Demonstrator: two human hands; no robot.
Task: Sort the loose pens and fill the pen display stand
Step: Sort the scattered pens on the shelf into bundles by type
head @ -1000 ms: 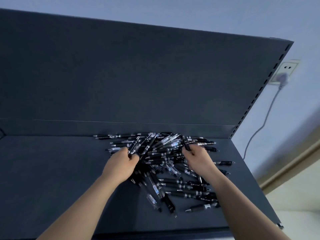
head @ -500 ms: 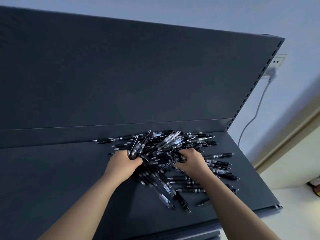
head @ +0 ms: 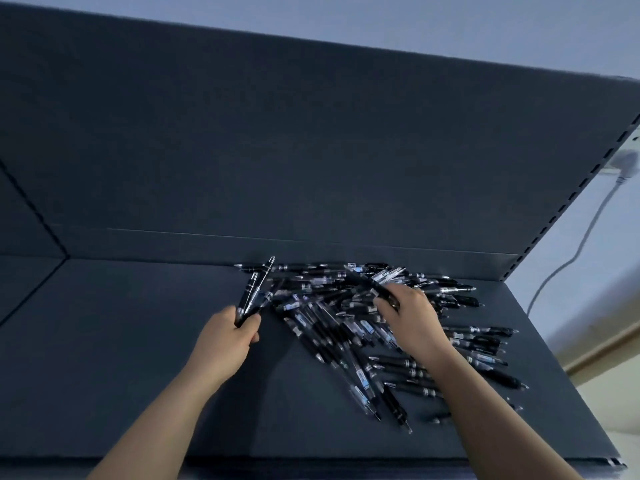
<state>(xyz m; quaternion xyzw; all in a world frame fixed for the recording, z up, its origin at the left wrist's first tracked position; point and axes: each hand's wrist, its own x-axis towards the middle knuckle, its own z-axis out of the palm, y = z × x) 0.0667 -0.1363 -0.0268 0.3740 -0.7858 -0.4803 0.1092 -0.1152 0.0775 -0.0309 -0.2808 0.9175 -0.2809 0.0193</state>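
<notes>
heap of black pens (head: 346, 323), criss-crossed flat, small bunch (head: 254, 289) apparently raised at left

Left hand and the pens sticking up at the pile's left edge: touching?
Touching. Head view shows the left hand gripping those pens by their lower ends, fingers curled round them.

The pens (head: 363, 327) look like glossy black and clear plastic, lying on a matt, smooth dark shelf (head: 138, 375).
</notes>
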